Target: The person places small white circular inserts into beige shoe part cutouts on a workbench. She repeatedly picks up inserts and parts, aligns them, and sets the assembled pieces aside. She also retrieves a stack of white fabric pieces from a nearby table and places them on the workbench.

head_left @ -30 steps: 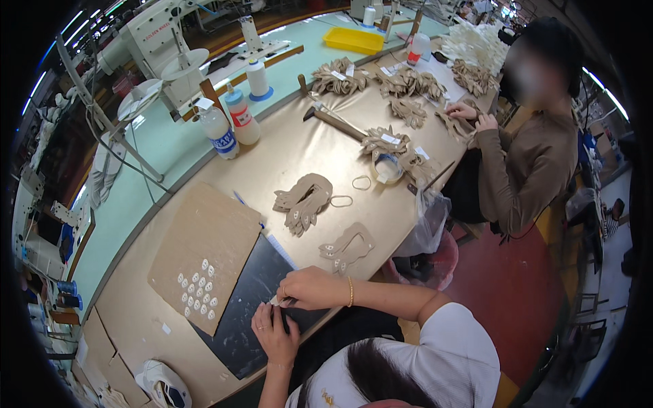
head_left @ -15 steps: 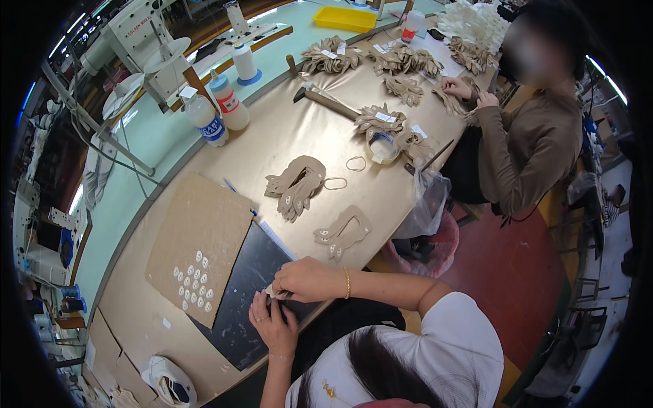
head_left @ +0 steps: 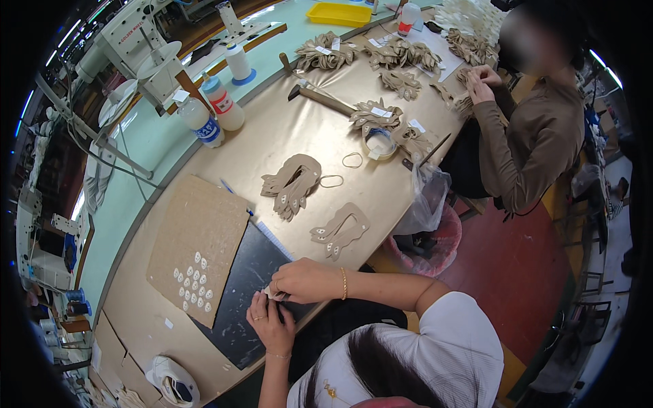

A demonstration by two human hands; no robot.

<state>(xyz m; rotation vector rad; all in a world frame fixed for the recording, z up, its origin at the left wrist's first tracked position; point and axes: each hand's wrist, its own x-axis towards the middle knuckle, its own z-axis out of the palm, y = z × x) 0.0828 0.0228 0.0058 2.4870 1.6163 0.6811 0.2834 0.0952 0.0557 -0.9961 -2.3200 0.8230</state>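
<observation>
A small pale piece is gripped by the fingers of the right hand over the black board — the left hand's grip cannot be told. Brown cutouts are spread across the gold surface — a sewing machine is set beyond, red floor alongside.

Red floor, white strip lights

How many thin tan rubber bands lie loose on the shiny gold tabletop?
2: one thin tan rubber band just right of the stacked brown glove-shaped pieces; another rubber band beyond it, farther right. Others may be hidden.
</observation>
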